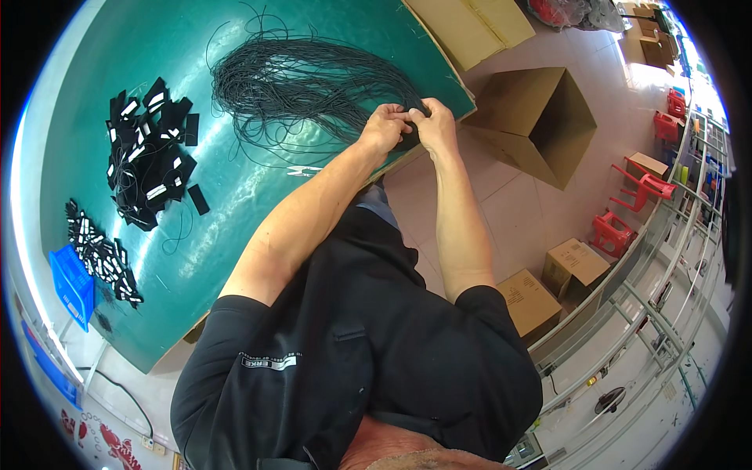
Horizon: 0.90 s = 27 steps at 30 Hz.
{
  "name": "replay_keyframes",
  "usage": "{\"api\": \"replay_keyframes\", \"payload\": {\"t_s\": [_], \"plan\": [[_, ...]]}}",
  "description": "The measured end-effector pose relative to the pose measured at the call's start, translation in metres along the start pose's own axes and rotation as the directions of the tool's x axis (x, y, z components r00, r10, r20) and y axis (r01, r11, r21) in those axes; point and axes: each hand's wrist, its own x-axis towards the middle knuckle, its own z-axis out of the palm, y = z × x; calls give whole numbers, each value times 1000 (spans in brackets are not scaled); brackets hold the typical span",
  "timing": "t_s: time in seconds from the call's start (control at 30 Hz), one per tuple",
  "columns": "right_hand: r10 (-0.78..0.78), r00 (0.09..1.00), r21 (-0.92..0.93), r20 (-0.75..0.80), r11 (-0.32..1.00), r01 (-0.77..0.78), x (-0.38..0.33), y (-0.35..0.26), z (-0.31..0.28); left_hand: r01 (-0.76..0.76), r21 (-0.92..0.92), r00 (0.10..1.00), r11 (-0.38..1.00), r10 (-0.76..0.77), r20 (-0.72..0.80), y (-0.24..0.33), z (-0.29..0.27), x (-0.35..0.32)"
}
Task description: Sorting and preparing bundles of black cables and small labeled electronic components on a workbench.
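Black cord bundle (274,74) lies, in the head view, at eleven o'clock on the green tabletop (180,313). At twelve, left hand (382,128) and right hand (435,128) meet, each grip pinching the bundle's gathered end, presumably to keep strands together. White snips (304,170) lie toward ten, likely for easy reach; flat black pieces (153,168) and small black-and-white pieces (102,254), near nine, appear heaped apart by kind. Count: one bundle, strands uncountable; one pair of snips; two heaps, pieces overlapping, uncountable; one blue basket (72,288).
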Motion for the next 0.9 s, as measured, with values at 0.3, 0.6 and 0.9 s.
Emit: {"api": "replay_keyframes", "payload": {"t_s": [0.3, 0.6, 0.9], "plan": [[47, 999, 150, -11, 988, -45, -3, 5, 4, 34, -45, 998, 998, -32, 45, 2, 1, -1], [-60, 998, -74, -1, 995, 60, -18, -11, -1, 142, -110, 981, 984, -126, 147, 12, 1, -2], [-225, 974, 30, -36, 974, 226, -49, -14, -6, 135, -117, 978, 984, -113, 177, 20, -13, -7]]}}
